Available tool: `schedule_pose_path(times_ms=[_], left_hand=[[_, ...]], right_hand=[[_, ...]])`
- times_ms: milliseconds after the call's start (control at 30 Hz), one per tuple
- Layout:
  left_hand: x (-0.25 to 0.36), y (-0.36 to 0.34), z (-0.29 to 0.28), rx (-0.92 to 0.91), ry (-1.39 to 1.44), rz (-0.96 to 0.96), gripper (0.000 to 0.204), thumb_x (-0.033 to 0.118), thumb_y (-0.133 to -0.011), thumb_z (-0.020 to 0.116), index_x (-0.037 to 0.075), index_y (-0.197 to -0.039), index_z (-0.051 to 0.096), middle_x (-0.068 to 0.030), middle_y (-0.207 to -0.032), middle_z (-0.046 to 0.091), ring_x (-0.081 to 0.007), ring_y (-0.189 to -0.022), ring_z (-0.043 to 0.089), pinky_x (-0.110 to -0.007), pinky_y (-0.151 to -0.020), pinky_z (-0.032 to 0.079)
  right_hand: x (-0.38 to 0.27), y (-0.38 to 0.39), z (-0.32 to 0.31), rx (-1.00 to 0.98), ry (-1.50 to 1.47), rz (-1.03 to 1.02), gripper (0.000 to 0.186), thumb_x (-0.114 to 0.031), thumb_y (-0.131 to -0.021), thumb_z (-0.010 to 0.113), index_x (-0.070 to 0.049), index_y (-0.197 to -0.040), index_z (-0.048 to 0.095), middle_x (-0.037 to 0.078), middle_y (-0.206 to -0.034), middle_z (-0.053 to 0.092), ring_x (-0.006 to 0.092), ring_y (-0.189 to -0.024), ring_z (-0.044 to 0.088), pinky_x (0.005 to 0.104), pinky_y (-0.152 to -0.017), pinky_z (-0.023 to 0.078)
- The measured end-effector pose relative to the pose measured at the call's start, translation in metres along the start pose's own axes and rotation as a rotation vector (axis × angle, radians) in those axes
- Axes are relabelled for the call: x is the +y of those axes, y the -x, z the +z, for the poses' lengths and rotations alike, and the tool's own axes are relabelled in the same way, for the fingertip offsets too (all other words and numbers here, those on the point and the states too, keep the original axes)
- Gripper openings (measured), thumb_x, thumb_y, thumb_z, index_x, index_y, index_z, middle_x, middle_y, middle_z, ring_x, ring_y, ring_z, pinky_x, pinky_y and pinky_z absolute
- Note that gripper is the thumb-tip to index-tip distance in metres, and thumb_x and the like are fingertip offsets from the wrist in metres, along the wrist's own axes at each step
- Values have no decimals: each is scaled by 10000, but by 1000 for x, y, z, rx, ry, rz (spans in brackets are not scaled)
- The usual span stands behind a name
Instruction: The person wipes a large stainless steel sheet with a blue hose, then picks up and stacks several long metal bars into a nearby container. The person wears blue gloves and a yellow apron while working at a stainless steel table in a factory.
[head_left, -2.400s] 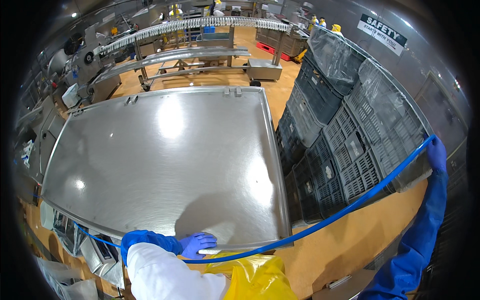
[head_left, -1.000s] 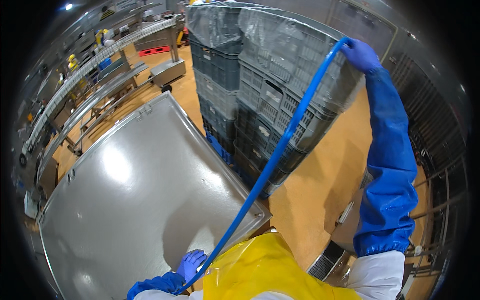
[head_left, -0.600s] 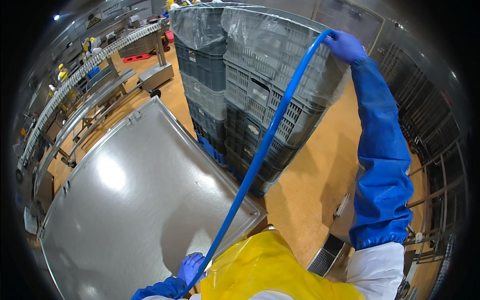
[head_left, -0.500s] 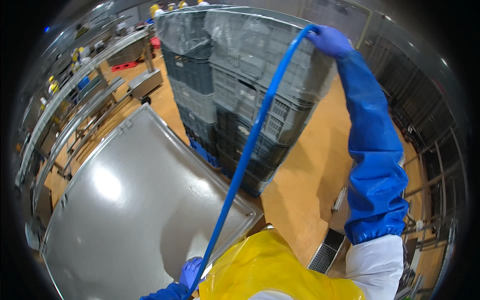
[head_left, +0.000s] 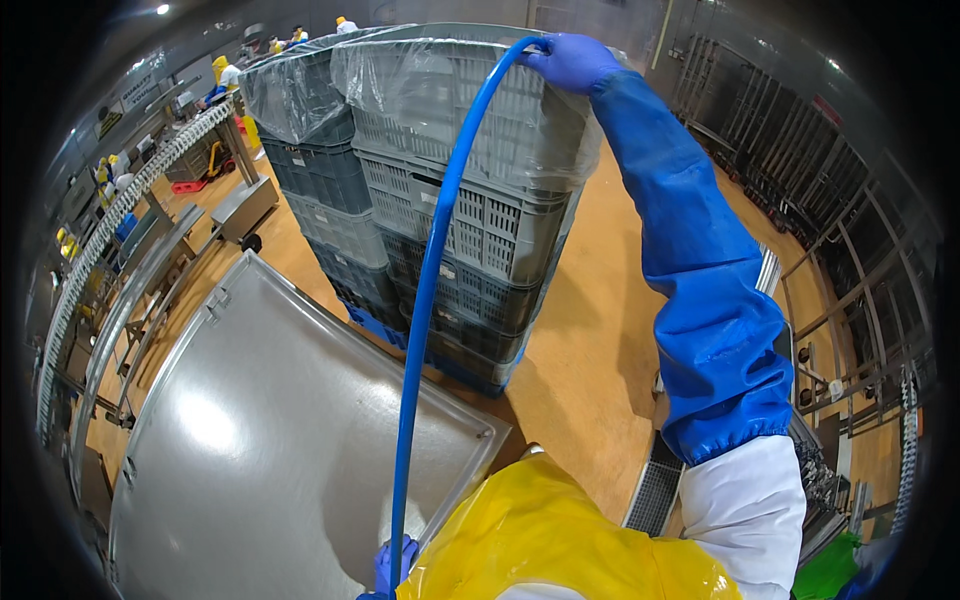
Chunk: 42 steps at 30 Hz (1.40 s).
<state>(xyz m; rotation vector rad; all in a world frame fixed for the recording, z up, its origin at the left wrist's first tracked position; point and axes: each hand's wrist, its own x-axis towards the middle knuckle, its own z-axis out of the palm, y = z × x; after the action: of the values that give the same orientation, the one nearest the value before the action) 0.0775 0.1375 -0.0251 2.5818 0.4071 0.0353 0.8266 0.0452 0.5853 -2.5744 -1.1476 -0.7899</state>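
My right hand (head_left: 575, 62), in a purple glove, is closed around the upper part of a blue hose (head_left: 440, 225) at the top rim of the stacked crates. From there the hose arcs down across the view to the lower edge. Beneath it stand tall grey plastic crates (head_left: 480, 215), the top ones lined with clear plastic film (head_left: 395, 85). My left hand (head_left: 385, 568), also gloved, shows only partly at the bottom, beside the hose and over the edge of a shiny metal table (head_left: 260, 430). Its fingers are mostly hidden, and whether it grips the hose does not show.
Blue pallets (head_left: 372, 322) lie under the crates on the orange floor (head_left: 590, 400). A floor grate (head_left: 655, 490) is to the right. Metal conveyor frames (head_left: 150, 190) run along the left, with several people far behind. Metal racks (head_left: 860, 260) line the right side.
The view has turned a little to the right, so crates, table and hose sit further left. My right hand still grips the hose at the crate rim. Less of my left hand shows.
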Motion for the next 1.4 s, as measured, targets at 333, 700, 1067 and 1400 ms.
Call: schedule_pose_path(times_ms=[333,700,1067,1400], left_hand=[[-2,-7,3,102,-54,220,350,186,-874,663,173,-1223,669,-92,-1289,646,-324,-1162,621,-475,-982,478],[7,0,-10,80,-2,150,398,205,-818,729,146,-1204,658,-125,-1213,668,-351,-1134,627,-490,-981,477],[-50,23,-1,-52,55,143,711,325,-709,765,124,-1358,555,-121,-1431,506,-321,-1368,447,-509,-1150,315],[-51,27,-18,-106,89,103,711,361,-737,757,134,-1378,552,-110,-1460,501,-319,-1391,433,-510,-1162,295]], right_hand=[[14,1,-4,41,-4,-39,579,-656,-930,579,-137,-1150,713,166,-1005,727,397,-953,675,468,-861,530],[0,-1,15,32,-2,-48,538,-596,-945,591,-125,-1172,716,163,-1015,734,376,-936,691,457,-870,537],[-27,14,28,16,-118,-69,353,-402,-941,618,-138,-1137,747,190,-1056,739,367,-987,708,448,-883,550],[1,-7,49,-36,-40,-84,487,-453,-994,578,-47,-1246,673,190,-1149,715,332,-1105,677,406,-953,499]])
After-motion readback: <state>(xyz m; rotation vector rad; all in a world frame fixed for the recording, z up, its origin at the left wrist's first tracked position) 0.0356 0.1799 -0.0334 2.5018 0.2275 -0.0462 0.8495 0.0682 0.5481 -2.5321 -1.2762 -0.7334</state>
